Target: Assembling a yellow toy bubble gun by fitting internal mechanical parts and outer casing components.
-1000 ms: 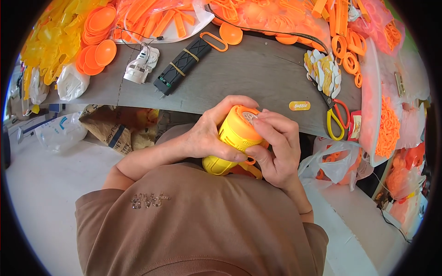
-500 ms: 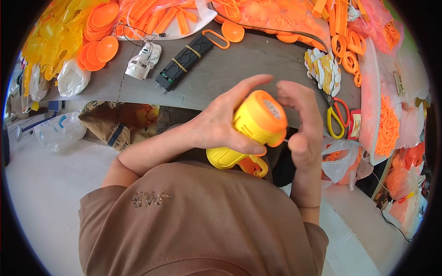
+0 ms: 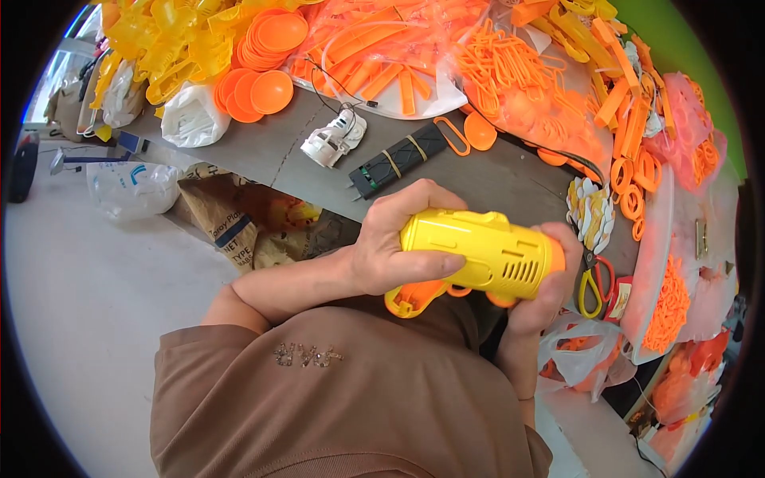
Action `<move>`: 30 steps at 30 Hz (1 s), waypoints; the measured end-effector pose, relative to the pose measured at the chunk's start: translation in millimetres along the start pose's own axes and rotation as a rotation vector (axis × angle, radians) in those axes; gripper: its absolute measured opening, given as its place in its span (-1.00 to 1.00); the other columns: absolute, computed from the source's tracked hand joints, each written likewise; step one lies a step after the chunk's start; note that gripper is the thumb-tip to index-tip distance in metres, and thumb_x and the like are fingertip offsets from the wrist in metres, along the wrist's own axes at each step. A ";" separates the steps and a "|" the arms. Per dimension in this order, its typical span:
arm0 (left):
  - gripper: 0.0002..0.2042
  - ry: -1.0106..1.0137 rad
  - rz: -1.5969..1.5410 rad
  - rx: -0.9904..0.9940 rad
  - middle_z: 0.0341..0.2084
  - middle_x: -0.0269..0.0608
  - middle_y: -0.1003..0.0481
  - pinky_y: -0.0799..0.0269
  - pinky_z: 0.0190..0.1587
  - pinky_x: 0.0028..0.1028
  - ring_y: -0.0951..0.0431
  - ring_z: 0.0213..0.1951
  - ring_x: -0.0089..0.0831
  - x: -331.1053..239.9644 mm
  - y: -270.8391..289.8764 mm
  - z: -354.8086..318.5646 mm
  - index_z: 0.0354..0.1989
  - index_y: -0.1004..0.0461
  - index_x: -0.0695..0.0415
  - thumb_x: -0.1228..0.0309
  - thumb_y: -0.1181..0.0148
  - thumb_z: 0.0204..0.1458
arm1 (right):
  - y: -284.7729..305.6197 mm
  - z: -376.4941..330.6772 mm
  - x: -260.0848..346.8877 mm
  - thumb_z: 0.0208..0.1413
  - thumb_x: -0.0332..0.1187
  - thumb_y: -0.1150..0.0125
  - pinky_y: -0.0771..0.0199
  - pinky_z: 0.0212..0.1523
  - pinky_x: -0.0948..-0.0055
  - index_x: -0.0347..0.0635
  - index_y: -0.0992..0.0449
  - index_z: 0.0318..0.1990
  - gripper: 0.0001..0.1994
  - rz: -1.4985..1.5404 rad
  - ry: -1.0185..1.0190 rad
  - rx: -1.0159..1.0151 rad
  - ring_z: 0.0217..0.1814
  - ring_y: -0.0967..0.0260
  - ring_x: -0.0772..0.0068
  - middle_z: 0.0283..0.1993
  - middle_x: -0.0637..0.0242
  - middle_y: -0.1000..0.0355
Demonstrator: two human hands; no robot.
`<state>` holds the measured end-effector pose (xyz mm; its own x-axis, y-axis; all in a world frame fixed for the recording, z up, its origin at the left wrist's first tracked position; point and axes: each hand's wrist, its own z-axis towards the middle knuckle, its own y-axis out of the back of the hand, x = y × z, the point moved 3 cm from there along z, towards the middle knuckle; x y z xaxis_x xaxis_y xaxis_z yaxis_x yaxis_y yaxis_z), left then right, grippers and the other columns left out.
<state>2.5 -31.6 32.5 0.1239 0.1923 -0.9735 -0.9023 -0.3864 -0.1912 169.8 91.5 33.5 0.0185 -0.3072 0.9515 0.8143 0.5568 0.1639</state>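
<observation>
The left hand (image 3: pixel 390 251) wraps the rear of the yellow plastic gun-shaped toy body (image 3: pixel 470 255) held above the lap, while the right hand (image 3: pixel 546 291) cups its orange-rimmed front, so the loose-looking orange lower pieces could probably drop if either grasp slackens.

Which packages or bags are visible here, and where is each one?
Brown paper sack: under the table edge, crumpled, with dark print.
Clear plastic bag: on the floor at left, blue marking.
White plastic bag: on the table, beside orange discs.
Clear bag: lower right, orange parts inside.
</observation>
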 end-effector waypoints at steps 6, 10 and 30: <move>-0.59 0.196 -0.178 0.073 -0.34 -0.13 -0.48 -0.42 -0.22 -0.47 -0.49 -0.27 -0.47 -15.4 8.5 9.6 -0.14 -0.36 0.31 0.30 -0.32 -0.07 | -11.8 0.2 6.2 0.11 0.06 0.21 -0.31 -0.12 0.43 -0.39 -0.30 -0.04 -0.41 -0.057 0.114 -0.035 -0.19 -0.32 0.34 -0.20 0.11 -0.35; -0.70 -0.038 0.730 0.238 -0.36 -0.03 -0.50 -0.43 -0.22 -0.28 -0.52 -0.27 -0.11 -39.9 38.3 61.4 -0.25 -0.50 0.22 0.19 -0.07 0.16 | -5.1 10.6 -18.0 0.16 -0.04 0.24 -0.30 -0.18 0.48 -0.39 -0.29 -0.02 -0.48 0.110 0.000 -0.121 -0.23 -0.33 0.40 -0.22 0.13 -0.36; -0.64 -0.125 0.712 0.435 -0.40 -0.23 -0.48 -0.41 -0.28 -0.47 -0.47 -0.36 -0.42 -62.4 30.1 68.6 -0.06 -0.48 0.19 0.52 -0.29 -0.11 | -3.9 9.6 -19.6 0.11 0.00 0.17 -0.30 -0.16 0.42 -0.42 -0.33 -0.07 -0.45 -0.087 0.163 -0.084 -0.20 -0.30 0.34 -0.19 0.12 -0.34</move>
<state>-60.7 6.6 96.0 -0.5583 0.1430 -0.8172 -0.8295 -0.0766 0.5532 160.7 102.7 16.7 0.0344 -0.4757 0.8789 0.8621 0.4590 0.2147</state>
